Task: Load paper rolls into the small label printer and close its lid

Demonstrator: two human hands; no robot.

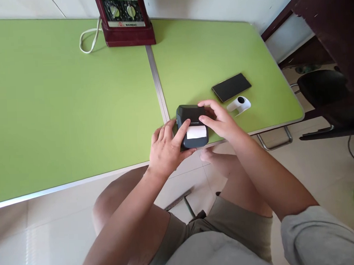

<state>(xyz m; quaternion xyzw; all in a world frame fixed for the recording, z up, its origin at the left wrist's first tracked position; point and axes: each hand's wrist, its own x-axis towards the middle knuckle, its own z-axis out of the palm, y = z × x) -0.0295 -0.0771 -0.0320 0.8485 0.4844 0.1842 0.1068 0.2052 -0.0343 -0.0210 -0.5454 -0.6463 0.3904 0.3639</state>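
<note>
A small black portable label printer (190,113) sits at the table's front edge, with a strip of white paper (196,132) showing on its upper face. My left hand (167,146) grips its left side, one finger lying across the top and the thumb along the near edge. On the far right corner rests my right hand (219,121), its thumb on the top and its fingers against the side. Just beyond my right hand lies a white curved object with a black round spot (239,104). Behind that is a dark smartphone (231,87), lying flat.
The green table (76,105) has a metal seam (156,78) running across it. At the back stands a maroon appliance with two dials (130,37), its white cord (91,40) looped beside it. A black chair (324,91) is at the right.
</note>
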